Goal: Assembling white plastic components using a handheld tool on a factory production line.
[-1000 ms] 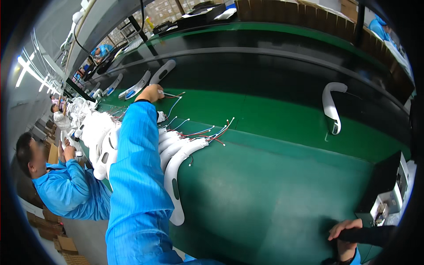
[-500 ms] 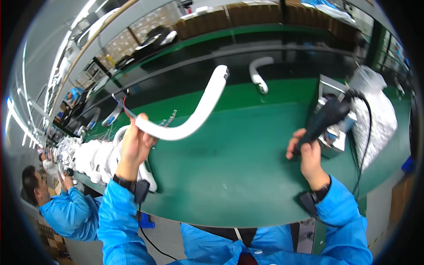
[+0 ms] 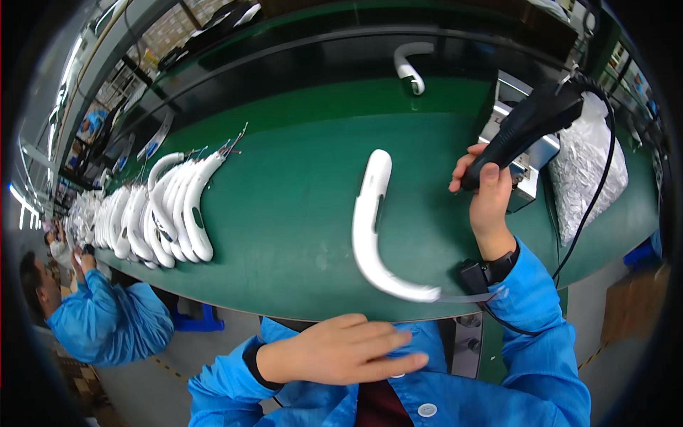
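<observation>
A white curved plastic piece (image 3: pixel 365 235), shaped like a hooked handle, lies on the green bench in front of me. Thin wires trail from its lower end toward my right sleeve, and a dark slot shows along its side. My left hand (image 3: pixel 341 350) is near the bench edge, below that piece, palm down with fingers stretched out and nothing in it. On the right, my right hand (image 3: pixel 487 186) has its thumb and fingers around the lower end of a black corded electric screwdriver (image 3: pixel 523 132), which slants up and away. The screwdriver's tip is hidden.
A row of similar white pieces (image 3: pixel 167 206) with loose wires lies at left. Another curved piece (image 3: pixel 409 67) lies at the back. A metal box device (image 3: pixel 523 174) and a clear bag of small pale parts (image 3: pixel 590 171) stand at right. A co-worker in blue (image 3: pixel 107 313) sits at left.
My left hand has let go of the white curved piece and drawn back toward me. The piece now rests on the bench, turned around. My right hand stays on the screwdriver.
</observation>
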{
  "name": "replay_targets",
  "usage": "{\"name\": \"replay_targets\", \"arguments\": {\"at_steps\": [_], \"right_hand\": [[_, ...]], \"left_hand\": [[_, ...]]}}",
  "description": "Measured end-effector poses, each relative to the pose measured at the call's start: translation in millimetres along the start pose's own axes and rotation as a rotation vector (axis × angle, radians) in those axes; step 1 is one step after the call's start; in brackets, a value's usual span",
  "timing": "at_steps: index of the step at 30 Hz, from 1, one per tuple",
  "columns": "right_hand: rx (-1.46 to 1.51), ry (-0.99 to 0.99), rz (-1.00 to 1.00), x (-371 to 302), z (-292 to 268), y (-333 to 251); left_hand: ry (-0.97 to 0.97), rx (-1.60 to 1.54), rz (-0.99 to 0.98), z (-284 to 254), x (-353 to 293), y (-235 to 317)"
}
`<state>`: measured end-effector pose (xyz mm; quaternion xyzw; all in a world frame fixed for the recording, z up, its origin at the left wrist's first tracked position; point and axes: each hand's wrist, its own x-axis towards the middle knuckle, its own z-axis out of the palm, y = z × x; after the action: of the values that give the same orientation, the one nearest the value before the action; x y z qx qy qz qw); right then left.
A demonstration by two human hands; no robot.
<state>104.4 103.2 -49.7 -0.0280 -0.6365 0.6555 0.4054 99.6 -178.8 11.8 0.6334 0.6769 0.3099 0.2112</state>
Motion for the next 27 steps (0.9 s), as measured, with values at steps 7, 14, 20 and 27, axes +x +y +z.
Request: {"name": "replay_targets", "arguments": {"at_steps": [7,14,20,27], "right_hand": [[-0.04,-0.068,-0.025,-2,-2,4],[-0.094,-0.034,-0.1,7,-2,-9],[-0.055,-0.164,-0.087,11,-43,-64],[0.288,-0.12,-0.013,26,-68,-92]], "left_hand": [[0.581,-0.179,-0.356,-56,50,-84],[0.304,-0.153,-0.664,-56,122,-148],[0.446,-0.306,-0.475,-37,130,-148],[0.676,-0.741,0.014,-53,143,-75]]}}
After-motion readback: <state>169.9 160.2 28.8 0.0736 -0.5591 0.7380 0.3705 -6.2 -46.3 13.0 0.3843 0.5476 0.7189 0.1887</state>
